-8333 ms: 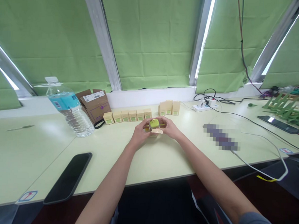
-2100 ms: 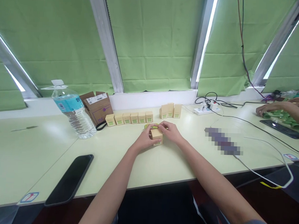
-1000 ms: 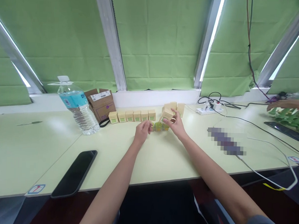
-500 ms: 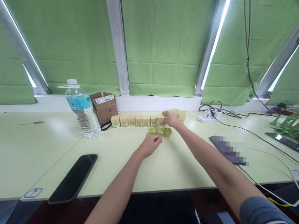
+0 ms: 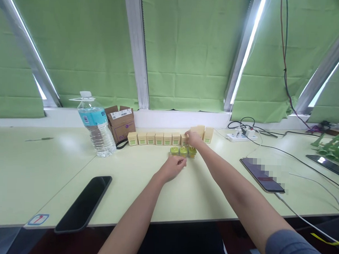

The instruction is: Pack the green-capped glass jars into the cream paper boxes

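A row of small tan boxes (image 5: 159,139) with green windows stands along the back of the table. My right hand (image 5: 194,139) is at the row's right end, its fingers closed on the last small box (image 5: 183,140), which they partly cover. Before the row sit three small clear jars with green lids: the left jar (image 5: 174,151), the middle jar (image 5: 183,151) and the right jar (image 5: 192,152). Just in front of them my left hand (image 5: 173,168) rests low over the table with curled fingers. Nothing shows in its grasp.
Taller tan boxes (image 5: 208,135) stand behind my right hand. To the left are an open brown carton (image 5: 122,127), a large water bottle (image 5: 98,130) and a black phone (image 5: 83,203). A power strip (image 5: 241,137), cables and another phone (image 5: 264,174) lie right.
The view has shifted slightly, so the whole scene sits a little further right. Both hands keep about the same places by the jars and the box row.
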The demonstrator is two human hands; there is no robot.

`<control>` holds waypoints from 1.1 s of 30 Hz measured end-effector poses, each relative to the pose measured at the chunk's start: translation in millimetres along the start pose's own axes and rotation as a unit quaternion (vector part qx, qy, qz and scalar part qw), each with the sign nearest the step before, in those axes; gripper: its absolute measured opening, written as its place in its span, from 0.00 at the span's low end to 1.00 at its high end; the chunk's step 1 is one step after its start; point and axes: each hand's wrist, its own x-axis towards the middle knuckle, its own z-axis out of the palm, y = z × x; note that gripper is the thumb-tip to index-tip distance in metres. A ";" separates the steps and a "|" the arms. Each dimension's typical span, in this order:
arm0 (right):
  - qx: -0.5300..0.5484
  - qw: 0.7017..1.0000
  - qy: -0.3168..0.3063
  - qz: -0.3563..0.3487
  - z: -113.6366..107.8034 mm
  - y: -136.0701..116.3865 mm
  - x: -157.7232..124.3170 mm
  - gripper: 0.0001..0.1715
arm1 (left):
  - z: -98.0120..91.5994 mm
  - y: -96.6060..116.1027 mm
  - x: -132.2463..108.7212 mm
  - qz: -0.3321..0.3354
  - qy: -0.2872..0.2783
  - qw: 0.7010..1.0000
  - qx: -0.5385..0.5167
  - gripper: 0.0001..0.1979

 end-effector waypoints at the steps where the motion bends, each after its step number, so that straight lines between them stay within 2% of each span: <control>1: -0.004 1.000 -0.001 -0.002 -0.6 -0.2 1.3 0.31 | 0.2 -0.5 0.0 0.000 -0.002 1.000 0.001 0.20; 9: -0.028 0.999 -0.014 0.005 -3.0 -6.2 5.1 0.28 | 1.0 -1.8 -0.2 0.000 -0.007 1.000 0.003 0.21; 18: -0.012 1.000 -0.008 -0.013 7.2 -6.0 9.2 0.36 | 1.0 -0.9 -1.6 -0.007 -0.008 1.000 -0.002 0.21; 21: -0.007 1.000 -0.002 -0.020 1.4 -2.0 6.6 0.40 | 1.2 -0.7 -1.4 -0.003 -0.006 1.000 -0.003 0.22; 28: -0.001 1.000 0.020 -0.012 -20.4 6.9 7.2 0.39 | 1.7 -1.7 -1.4 -0.015 -0.006 1.000 -0.011 0.22; 33: 0.002 1.000 0.023 0.011 -26.1 18.6 6.4 0.38 | 1.5 -3.0 -2.3 -0.021 -0.013 1.000 -0.010 0.22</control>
